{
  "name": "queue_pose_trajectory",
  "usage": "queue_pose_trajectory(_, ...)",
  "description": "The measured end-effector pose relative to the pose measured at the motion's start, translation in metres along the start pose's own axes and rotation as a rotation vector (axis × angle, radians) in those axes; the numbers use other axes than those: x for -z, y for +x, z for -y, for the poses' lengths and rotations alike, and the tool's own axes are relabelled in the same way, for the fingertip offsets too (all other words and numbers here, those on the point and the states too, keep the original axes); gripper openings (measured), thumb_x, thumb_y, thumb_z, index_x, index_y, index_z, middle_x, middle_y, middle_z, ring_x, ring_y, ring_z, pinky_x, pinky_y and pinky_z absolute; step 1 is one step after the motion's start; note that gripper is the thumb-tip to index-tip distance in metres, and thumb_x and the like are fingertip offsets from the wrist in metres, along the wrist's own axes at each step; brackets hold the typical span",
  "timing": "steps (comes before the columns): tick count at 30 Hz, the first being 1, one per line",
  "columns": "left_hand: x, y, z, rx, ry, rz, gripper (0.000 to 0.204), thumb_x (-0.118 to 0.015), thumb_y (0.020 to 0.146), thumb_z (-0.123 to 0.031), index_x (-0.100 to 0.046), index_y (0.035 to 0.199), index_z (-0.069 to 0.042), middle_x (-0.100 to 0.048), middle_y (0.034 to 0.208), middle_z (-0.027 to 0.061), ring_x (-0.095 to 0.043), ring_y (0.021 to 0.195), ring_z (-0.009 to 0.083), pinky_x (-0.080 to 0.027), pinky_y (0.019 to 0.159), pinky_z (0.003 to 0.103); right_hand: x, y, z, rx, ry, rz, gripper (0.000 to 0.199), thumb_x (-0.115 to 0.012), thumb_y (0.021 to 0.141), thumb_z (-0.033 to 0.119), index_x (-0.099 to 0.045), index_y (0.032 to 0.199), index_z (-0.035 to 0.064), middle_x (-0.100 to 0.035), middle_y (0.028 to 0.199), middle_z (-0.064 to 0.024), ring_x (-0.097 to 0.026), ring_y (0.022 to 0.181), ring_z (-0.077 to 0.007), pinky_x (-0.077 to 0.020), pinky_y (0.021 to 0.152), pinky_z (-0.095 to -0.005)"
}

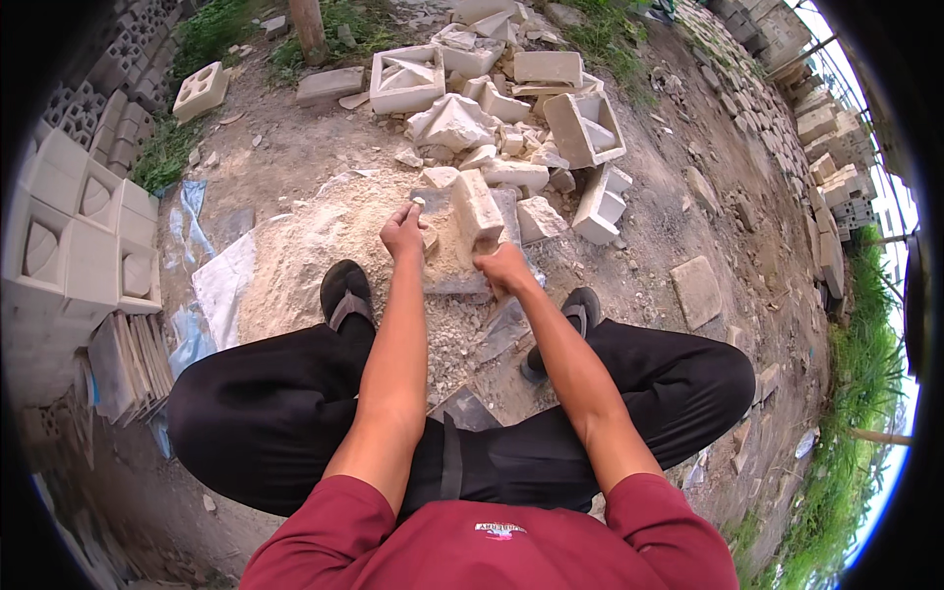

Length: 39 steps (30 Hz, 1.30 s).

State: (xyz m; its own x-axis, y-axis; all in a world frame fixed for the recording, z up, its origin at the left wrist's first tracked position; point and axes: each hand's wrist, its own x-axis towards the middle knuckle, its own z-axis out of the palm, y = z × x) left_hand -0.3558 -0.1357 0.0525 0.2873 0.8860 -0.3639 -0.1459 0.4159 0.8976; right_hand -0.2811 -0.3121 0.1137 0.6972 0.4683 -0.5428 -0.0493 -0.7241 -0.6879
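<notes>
I squat over a grey flat slab (458, 280) on the ground. My left hand (403, 233) is closed around a small pale stone chip held above the slab. My right hand (501, 267) grips the lower end of a pale broken block piece (477, 208) that stands tilted on the slab. A heap of pale rubble powder (315, 246) spreads to the left of the slab. My feet in black sandals (346, 295) sit on either side.
A pile of broken white blocks (511, 108) lies just beyond the slab. Stacked whole decorative blocks (74, 236) stand at the left, with flat tiles (128, 364) below them. More stacked blocks (826, 147) line the right side. Plastic sheet (221, 285) lies left.
</notes>
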Motion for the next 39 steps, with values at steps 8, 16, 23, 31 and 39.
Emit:
queue_pose_trajectory(8,-0.034,-0.038,0.031,-0.262,0.832,0.314,0.024,-0.070,0.080,-0.023,-0.074,0.098,-0.007,-0.071,0.092,0.0164,-0.069,0.086,0.0296,-0.053,0.079,0.038,0.037,0.009,-0.028,-0.119,0.088,-0.164,0.036,-0.069,0.069,0.024,-0.062,0.065,-0.0114,-0.065,0.061,-0.0168,-0.068,0.052,-0.0260,-0.0539,0.051,-0.0362)
queue_pose_trajectory(16,-0.040,-0.049,0.042,-0.129,1.060,0.266,0.020,-0.068,0.080,-0.022,-0.075,0.093,-0.008,-0.071,0.092,0.0164,-0.069,0.087,0.0302,-0.053,0.080,0.039,0.032,0.003,-0.031,-0.010,-0.032,-0.124,0.036,-0.068,0.069,0.027,-0.063,0.065,-0.0085,-0.063,0.056,-0.0169,-0.067,0.050,-0.0252,-0.0539,0.051,-0.0361)
queue_pose_trajectory(23,-0.027,-0.054,0.056,-0.360,1.002,0.365,0.021,-0.066,0.081,-0.022,-0.074,0.095,-0.008,-0.068,0.095,0.0177,-0.066,0.090,0.0330,-0.051,0.083,0.040,0.006,-0.010,-0.008,0.217,0.088,-0.284,0.039,-0.071,0.069,0.028,-0.067,0.086,-0.0069,-0.069,0.080,-0.0229,-0.070,0.081,-0.0327,-0.0549,0.073,-0.0382)
queue_pose_trajectory(31,-0.020,-0.053,0.056,-0.461,1.076,0.426,0.016,-0.062,0.083,-0.017,-0.074,0.092,-0.012,-0.065,0.097,0.0120,-0.063,0.091,0.0334,-0.050,0.081,0.041,0.015,0.002,-0.029,0.060,-0.234,-0.111,0.047,-0.072,0.067,0.032,-0.066,0.094,-0.0063,-0.069,0.085,-0.0243,-0.069,0.085,-0.0350,-0.0538,0.076,-0.0393)
queue_pose_trajectory(39,-0.016,-0.044,0.054,-0.507,1.114,0.441,0.013,-0.063,0.082,-0.015,-0.074,0.088,-0.011,-0.067,0.094,0.0126,-0.064,0.089,0.0316,-0.050,0.081,0.040,0.008,-0.002,-0.016,0.334,0.036,-0.370,0.044,-0.071,0.067,0.028,-0.062,0.092,-0.0059,-0.067,0.080,-0.0247,-0.068,0.080,-0.0380,-0.0529,0.072,-0.0402)
